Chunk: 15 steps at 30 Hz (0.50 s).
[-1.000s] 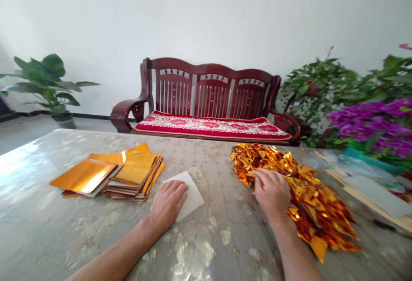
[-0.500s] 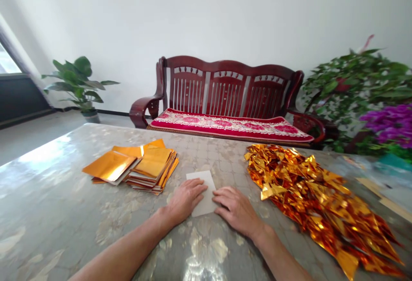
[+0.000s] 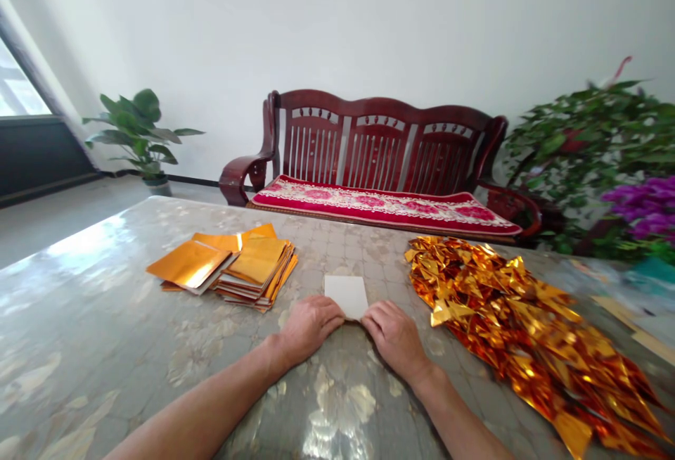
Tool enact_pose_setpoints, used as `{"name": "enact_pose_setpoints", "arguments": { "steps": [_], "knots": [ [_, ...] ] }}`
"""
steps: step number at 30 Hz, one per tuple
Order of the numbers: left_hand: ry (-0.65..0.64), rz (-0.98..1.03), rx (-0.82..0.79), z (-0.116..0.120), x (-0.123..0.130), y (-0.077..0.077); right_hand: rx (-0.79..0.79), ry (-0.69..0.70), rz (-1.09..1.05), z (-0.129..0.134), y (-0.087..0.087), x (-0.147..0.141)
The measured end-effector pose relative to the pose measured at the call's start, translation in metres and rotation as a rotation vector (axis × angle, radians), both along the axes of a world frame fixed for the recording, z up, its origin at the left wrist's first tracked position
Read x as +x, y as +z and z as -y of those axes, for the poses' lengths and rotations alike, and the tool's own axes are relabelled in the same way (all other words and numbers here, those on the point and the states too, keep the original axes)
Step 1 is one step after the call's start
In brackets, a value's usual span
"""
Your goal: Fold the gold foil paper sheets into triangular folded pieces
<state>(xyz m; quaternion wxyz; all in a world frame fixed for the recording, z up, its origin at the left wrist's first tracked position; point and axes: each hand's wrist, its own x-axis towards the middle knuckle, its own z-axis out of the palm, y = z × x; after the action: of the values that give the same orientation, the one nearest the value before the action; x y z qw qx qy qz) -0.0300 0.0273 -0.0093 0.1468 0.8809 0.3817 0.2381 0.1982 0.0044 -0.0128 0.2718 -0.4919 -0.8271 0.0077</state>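
A pale sheet of paper [image 3: 346, 294] lies on the table in front of me, its near edge lifted and curling. My left hand [image 3: 312, 323] pinches that edge at its left corner, with fingers pressed together. At the right corner, my right hand [image 3: 393, 333] grips the same sheet between thumb and fingers. To the left is a stack of gold foil paper [image 3: 258, 263], with loose gold sheets [image 3: 190, 264] fanned beside it. A large heap of folded gold foil pieces [image 3: 506, 312] spreads on the right.
The table [image 3: 211, 390] has a glossy patterned cover. Clear plastic wrapping [image 3: 595, 273] and tan strips [image 3: 654, 347] lie at its right side. Beyond the far edge stands a wooden bench [image 3: 377, 140] with a red-and-white cushion [image 3: 369, 200]. Potted plants [image 3: 140, 129] flank it.
Both hands have moved to the near corners of the sheet and closed on them. The sheet has turned straighter, and its near edge now lifts. The view has shifted slightly.
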Motion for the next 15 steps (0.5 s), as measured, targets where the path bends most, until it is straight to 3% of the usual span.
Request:
{"name": "enact_pose_setpoints", "arguments": {
  "steps": [5,15],
  "knots": [
    [0.133,0.028,-0.121,-0.006,0.001,0.002,-0.054,0.078,-0.112,0.002,0.001,0.002],
    [0.174,0.152,-0.237,-0.012,0.002,-0.005,-0.129,-0.062,-0.234,-0.003,-0.003,0.004]
  ]
}}
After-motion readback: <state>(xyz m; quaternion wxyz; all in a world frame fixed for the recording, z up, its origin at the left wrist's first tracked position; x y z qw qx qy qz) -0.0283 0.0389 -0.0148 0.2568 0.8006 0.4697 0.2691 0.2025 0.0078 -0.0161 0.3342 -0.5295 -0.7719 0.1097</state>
